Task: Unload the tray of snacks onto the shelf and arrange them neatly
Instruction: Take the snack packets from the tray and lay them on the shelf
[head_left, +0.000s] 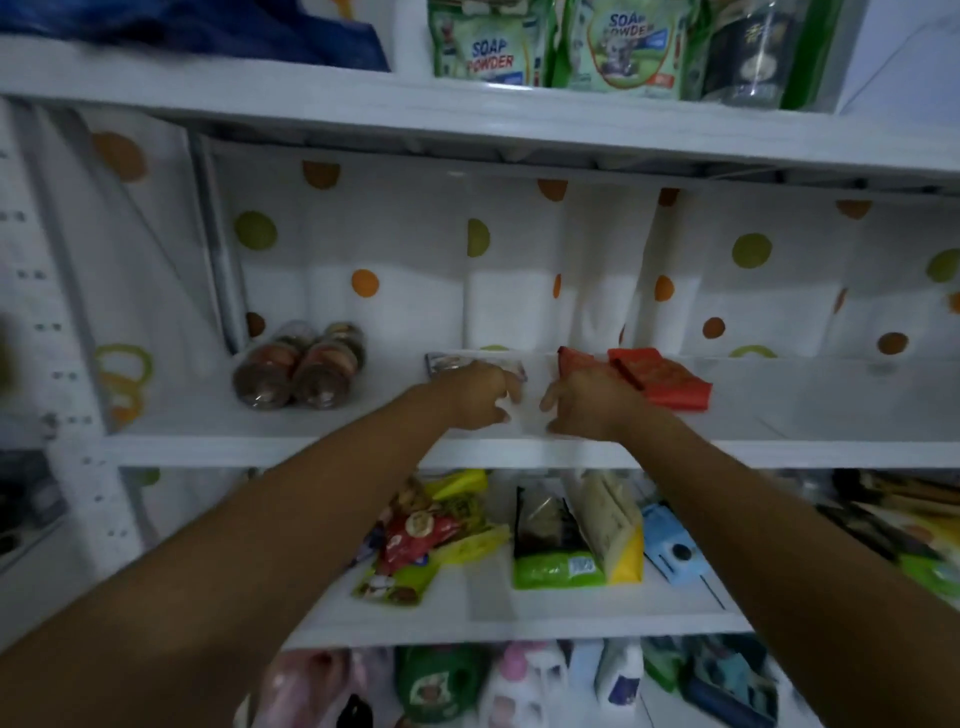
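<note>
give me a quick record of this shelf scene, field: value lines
left hand: on a grey packet, grip unclear
right hand: on the orange packets, grip unclear
middle shelf: clear round tubs at left, packets in the centre
shelf above: soap powder bags
shelf below: mixed snack packets
tray: not in view

Smooth white shelf (363, 449), glossy orange snack packets (670, 382), perhaps clear plastic tubs (296, 366), dotted cloth backing (415, 249)
</note>
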